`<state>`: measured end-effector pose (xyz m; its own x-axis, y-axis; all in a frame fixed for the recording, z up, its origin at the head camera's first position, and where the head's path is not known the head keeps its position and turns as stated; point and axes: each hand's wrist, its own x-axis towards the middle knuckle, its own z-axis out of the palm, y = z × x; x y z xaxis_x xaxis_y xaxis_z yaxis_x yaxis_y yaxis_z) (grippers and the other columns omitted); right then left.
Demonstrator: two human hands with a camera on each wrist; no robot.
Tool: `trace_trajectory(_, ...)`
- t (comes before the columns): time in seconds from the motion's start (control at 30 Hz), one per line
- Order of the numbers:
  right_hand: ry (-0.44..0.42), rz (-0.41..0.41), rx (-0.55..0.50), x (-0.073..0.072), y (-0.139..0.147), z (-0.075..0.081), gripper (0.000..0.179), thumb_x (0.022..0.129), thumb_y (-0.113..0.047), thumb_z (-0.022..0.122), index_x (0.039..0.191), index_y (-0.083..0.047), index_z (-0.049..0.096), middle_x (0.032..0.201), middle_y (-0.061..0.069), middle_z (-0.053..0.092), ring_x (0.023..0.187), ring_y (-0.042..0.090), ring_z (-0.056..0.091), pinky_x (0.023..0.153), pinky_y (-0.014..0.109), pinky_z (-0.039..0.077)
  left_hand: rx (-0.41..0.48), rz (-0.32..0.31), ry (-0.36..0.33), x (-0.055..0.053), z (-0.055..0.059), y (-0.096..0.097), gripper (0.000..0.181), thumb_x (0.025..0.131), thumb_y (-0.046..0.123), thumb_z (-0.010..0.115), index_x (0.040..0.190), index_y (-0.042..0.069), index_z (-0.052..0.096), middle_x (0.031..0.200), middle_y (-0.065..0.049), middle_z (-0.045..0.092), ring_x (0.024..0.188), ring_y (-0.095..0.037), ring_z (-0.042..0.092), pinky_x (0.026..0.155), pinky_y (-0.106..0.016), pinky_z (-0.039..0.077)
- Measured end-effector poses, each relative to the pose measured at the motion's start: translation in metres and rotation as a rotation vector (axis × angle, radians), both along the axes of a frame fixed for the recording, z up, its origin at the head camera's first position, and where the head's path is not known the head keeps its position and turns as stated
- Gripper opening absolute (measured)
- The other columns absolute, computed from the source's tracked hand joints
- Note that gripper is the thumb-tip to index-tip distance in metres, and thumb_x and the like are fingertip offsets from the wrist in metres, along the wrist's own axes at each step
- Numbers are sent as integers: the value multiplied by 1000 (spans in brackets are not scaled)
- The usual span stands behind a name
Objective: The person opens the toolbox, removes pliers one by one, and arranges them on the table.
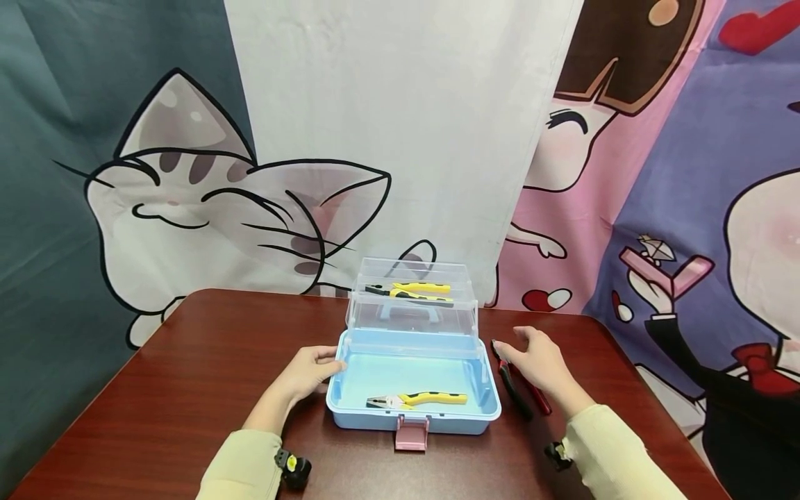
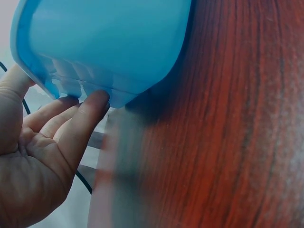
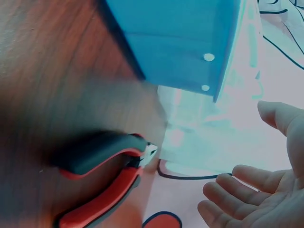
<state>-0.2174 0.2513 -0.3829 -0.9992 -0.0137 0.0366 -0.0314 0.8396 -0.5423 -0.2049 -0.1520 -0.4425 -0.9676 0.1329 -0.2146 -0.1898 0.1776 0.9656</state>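
A light blue toolbox (image 1: 356, 420) stands open on the table, its clear lid (image 1: 412, 316) raised at the back. At its left end, my left hand (image 1: 306, 375) grips the rim, thumb over the edge and fingers against the outer wall. In the left wrist view, those fingers (image 2: 80, 123) lie along the blue side. Yellow-handled pliers (image 1: 437, 398) lie in the lower compartment. Beyond the box's right end, my right hand (image 1: 540, 361) hovers with fingers apart, holding nothing. Red-and-black diagonal cutters (image 3: 102, 154) lie on the table close by it, handles toward me.
More yellow-and-black pliers (image 1: 421, 287) show in the clear upper part of the box. A pink latch (image 1: 411, 435) hangs down at the front. The brown table (image 1: 237, 347) ends at a cartoon-printed cloth backdrop (image 1: 400, 139).
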Motion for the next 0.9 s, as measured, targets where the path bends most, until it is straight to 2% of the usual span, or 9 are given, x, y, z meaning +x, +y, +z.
trace_trajectory(0.4, 36, 42, -27, -11, -10, 11, 79, 87, -56, 58, 138, 2, 41, 138, 25, 46, 123, 41, 46, 100, 57, 41, 1, -12, 5, 3, 1, 1, 52, 91, 11, 60, 135, -9, 43, 124, -29, 58, 95, -29, 67, 73, -41, 59)
trace_trajectory(0.7, 78, 78, -34, -19, -21, 22, 68, 87, -48, 61, 134, -1, 47, 134, 22, 51, 119, 38, 51, 97, 56, 44, 7, -24, 8, 3, 1, 0, 53, 90, 12, 60, 136, -10, 42, 124, -29, 58, 94, -28, 68, 72, -41, 59)
trace_trajectory(0.9, 116, 123, -24, -23, -30, 32, 62, 89, -42, 62, 132, 1, 50, 131, 22, 54, 117, 37, 53, 96, 54, 46, -2, -6, 3, 2, 1, 1, 50, 91, 10, 60, 134, -9, 45, 122, -29, 59, 93, -27, 68, 72, -41, 59)
